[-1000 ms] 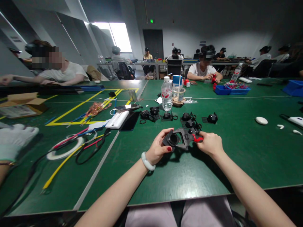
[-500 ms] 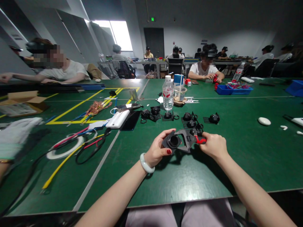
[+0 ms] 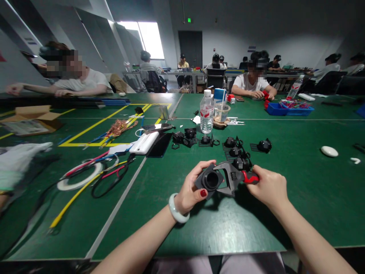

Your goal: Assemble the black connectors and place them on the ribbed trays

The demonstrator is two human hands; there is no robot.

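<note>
My left hand [image 3: 191, 189] is closed around a black plastic fitting [image 3: 210, 179] with a round threaded opening and a square flange, held above the table. In my right hand [image 3: 269, 186] is an adjustable wrench [image 3: 232, 178] with a red and black handle. Its open jaws point left and lie at the fitting's right side; whether they press on it I cannot tell. Just beyond the wrench sit several more black fittings [image 3: 242, 163] with loose rings. Another black fitting [image 3: 264, 145] lies farther right, and others [image 3: 190, 133] stand left of the bottle.
A water bottle [image 3: 207, 114] and a plastic cup [image 3: 221, 112] stand behind the fittings. To the left lie a white power bank [image 3: 144, 142], a dark tablet [image 3: 160, 146] and coiled cables [image 3: 98, 175]. A co-worker's gloved hand [image 3: 23, 160] is at far left. A white case [image 3: 329, 151] lies right.
The wrench and my right hand have shifted slightly right and nearer to me. The fitting's round opening shows more fully, with the jaws farther toward its right side. The camera view has turned a little.
</note>
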